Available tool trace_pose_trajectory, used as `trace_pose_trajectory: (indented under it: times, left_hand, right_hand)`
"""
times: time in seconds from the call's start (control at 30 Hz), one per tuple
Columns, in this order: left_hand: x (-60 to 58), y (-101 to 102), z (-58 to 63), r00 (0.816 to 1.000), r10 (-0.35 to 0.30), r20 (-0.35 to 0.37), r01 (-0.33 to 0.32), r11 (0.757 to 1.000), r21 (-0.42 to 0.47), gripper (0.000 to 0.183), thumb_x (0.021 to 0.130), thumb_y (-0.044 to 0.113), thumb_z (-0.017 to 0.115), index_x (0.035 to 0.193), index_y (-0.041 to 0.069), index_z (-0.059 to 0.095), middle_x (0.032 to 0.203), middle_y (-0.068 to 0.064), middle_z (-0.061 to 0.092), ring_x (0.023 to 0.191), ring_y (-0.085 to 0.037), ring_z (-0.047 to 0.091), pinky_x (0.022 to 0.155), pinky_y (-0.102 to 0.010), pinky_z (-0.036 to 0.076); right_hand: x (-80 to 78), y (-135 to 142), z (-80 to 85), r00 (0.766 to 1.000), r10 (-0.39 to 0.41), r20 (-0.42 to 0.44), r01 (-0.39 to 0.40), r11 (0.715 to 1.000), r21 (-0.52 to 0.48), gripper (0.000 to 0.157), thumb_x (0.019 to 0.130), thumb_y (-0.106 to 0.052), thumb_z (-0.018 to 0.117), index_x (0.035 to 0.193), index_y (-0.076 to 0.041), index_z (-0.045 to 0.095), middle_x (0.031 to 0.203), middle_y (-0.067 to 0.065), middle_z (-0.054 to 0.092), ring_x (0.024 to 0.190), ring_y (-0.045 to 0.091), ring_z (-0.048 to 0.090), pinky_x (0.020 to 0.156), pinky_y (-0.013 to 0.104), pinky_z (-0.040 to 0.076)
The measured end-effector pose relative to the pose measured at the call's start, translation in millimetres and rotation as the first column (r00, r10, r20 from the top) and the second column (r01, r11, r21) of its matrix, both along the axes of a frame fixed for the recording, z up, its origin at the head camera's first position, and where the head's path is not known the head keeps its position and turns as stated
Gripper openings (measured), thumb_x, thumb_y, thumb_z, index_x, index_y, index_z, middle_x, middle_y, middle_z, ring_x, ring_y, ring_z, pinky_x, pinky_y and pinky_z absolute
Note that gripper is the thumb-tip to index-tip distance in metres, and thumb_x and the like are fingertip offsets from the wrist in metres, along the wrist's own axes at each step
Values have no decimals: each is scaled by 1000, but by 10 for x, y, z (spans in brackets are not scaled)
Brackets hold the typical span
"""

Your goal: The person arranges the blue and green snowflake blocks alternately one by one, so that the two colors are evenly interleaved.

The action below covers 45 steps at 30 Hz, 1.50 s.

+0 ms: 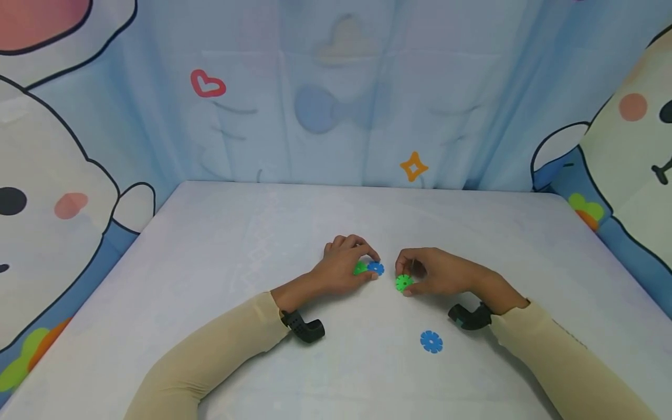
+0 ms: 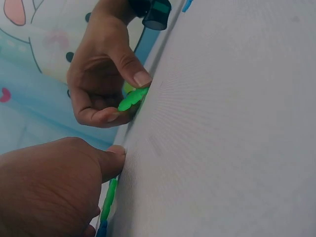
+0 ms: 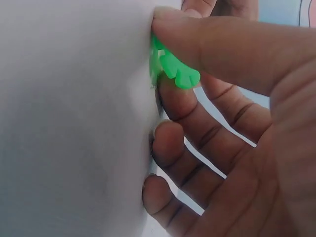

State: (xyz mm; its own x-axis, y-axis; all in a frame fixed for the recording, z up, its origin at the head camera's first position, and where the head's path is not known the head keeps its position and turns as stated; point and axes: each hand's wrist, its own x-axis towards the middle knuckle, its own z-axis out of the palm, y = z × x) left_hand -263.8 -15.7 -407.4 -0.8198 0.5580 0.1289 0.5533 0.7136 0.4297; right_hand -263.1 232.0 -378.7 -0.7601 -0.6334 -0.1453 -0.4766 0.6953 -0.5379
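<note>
In the head view my left hand (image 1: 340, 267) pinches a blue notched plastic disc (image 1: 375, 268) between thumb and index finger. A green disc (image 1: 360, 268) lies against it, partly hidden under that hand; whether the two are joined I cannot tell. To the right, my right hand (image 1: 443, 272) holds a green notched disc (image 1: 403, 283) by its edges, thumb nearest me. That green disc (image 3: 177, 71) appears tilted, close to the table, in the right wrist view. A small gap separates the two hands.
A loose blue notched disc (image 1: 431, 342) lies flat on the white-covered table (image 1: 262, 233), nearer me than the right hand. Dark wrist devices (image 1: 305, 328) sit at both sleeve cuffs. A blue cartoon-printed curtain (image 1: 336, 93) stands behind the table's far edge.
</note>
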Motion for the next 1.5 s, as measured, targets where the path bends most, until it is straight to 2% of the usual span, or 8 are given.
trace_pose_trajectory:
  times: [0.23, 0.43, 0.63, 0.8, 1.0, 1.23, 1.37, 1.5]
  left_hand:
    - [0, -4, -11, 1000, 1, -5, -1, 1000, -1, 28, 94, 42, 63, 121, 31, 64, 140, 0, 48, 124, -25, 39, 99, -45, 33]
    - [7, -10, -8, 1000, 1, -5, -1, 1000, 3, 28, 95, 42, 63, 120, 31, 64, 140, 0, 48, 124, -25, 39, 99, -45, 33]
    - [-2, -6, -9, 1000, -2, -3, 2, 1000, 2, 28, 94, 42, 63, 120, 31, 64, 140, 0, 48, 123, -25, 39, 99, -45, 33]
    - [-3, 14, 4, 1000, 0, 4, 0, 1000, 2, 29, 94, 42, 64, 121, 31, 64, 139, 0, 48, 124, -25, 39, 100, -45, 33]
    - [-13, 35, -3, 1000, 4, 16, -4, 1000, -21, 29, 95, 42, 63, 122, 30, 64, 140, -1, 47, 126, -25, 38, 101, -45, 33]
    - [-11, 43, -14, 1000, 13, 18, -12, 999, -33, 29, 95, 42, 63, 122, 32, 64, 141, 0, 48, 126, -25, 39, 101, -44, 33]
    - [-12, 40, -6, 1000, 12, 12, -12, 999, -38, 29, 95, 42, 63, 122, 31, 64, 141, 0, 47, 126, -24, 39, 101, -45, 33]
    - [-7, 14, 3, 1000, 22, 7, -22, 999, -41, 29, 94, 42, 63, 122, 32, 64, 141, 0, 47, 127, -25, 38, 101, -46, 33]
  right_hand:
    - [-4, 42, 29, 998, 35, 44, -33, 999, -32, 38, 78, -26, 84, 110, -19, 65, 92, -6, 60, 88, 16, 55, 75, 24, 48]
    - [-13, 77, 41, 996, 34, 80, -32, 999, -33, 33, 81, -25, 82, 111, -20, 70, 94, -8, 64, 90, 16, 57, 77, 23, 50]
    - [-36, 93, 11, 1000, 28, 7, -27, 999, -27, 31, 81, -27, 81, 111, -21, 71, 93, -11, 66, 88, 12, 58, 77, 23, 50]
    - [-70, 97, -14, 997, -20, -70, 17, 999, -38, 32, 82, -29, 81, 111, -21, 72, 97, -10, 68, 89, 11, 58, 79, 26, 50]
    - [-145, 102, -75, 989, -88, -120, 80, 994, -69, 30, 84, -26, 79, 112, -21, 70, 98, -8, 66, 91, 12, 56, 84, 30, 49]
    - [-248, 85, -120, 990, -104, -92, 100, 994, -54, 33, 83, -30, 80, 112, -18, 71, 88, -5, 59, 86, 15, 50, 76, 25, 44]
    - [-255, 60, -124, 992, -108, -72, 106, 994, -28, 34, 82, -32, 80, 112, -17, 71, 88, -5, 60, 86, 15, 51, 78, 28, 44]
    - [-253, 17, -131, 992, -97, -86, 95, 995, -29, 33, 82, -31, 80, 112, -18, 71, 90, -6, 62, 87, 15, 52, 81, 30, 46]
